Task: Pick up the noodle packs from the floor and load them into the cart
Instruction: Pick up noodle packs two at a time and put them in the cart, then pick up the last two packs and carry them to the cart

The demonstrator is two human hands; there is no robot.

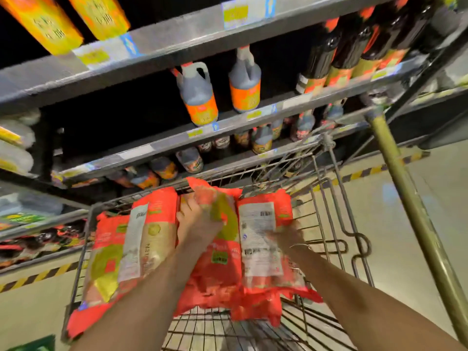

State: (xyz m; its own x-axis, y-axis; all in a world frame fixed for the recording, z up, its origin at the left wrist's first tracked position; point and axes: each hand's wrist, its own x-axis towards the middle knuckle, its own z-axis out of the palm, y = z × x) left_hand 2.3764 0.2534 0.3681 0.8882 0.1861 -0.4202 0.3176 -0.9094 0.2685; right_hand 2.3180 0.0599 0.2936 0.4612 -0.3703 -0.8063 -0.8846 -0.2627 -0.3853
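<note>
Inside the wire cart [326, 224], the left hand [200, 224] grips the middle noodle pack [222, 249] from above, while the blurred right hand [286, 236] rests on the right noodle pack [263, 239], its grip unclear.

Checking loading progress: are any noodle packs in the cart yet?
Yes, several red noodle packs lie inside the wire cart, under both hands.

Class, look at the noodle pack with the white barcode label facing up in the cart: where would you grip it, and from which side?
Grip the barcode-label pack across its long side edges near the middle, coming from above. It lies flat and label-up on other packs in the wire cart, so its top is open. The right hand is already on its right edge; motion blur hides the exact finger positions.
</note>
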